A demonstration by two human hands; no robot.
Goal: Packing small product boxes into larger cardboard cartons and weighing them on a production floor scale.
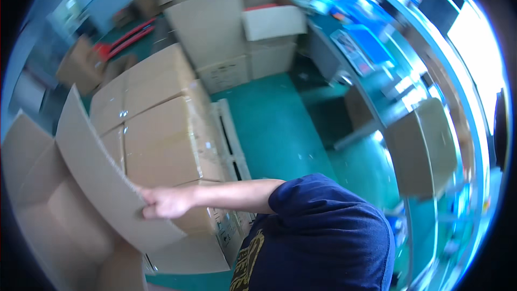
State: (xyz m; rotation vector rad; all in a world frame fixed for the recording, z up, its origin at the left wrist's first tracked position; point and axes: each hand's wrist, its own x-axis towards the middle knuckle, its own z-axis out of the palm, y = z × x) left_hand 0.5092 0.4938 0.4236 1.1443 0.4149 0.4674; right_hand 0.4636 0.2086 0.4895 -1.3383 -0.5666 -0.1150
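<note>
My right arm, in a short dark blue sleeve, reaches left across the view. My right hand [167,202] is closed on the edge of a raised cardboard flap [102,167]. That flap belongs to a large open carton [67,210] at the lower left; its inner walls show, and I make out nothing inside. The fingertips are partly hidden at the flap's edge. Directly behind the hand stand large taped cartons [159,134], close together. My left hand is out of view.
A pallet [231,140] edges the taped cartons. More cartons [210,27] stand at the back, near a red pallet jack [126,40]. On the right, a workbench [371,97] carries blue trays, and a brown carton [423,148] sits beside it. The floor [274,129] is green.
</note>
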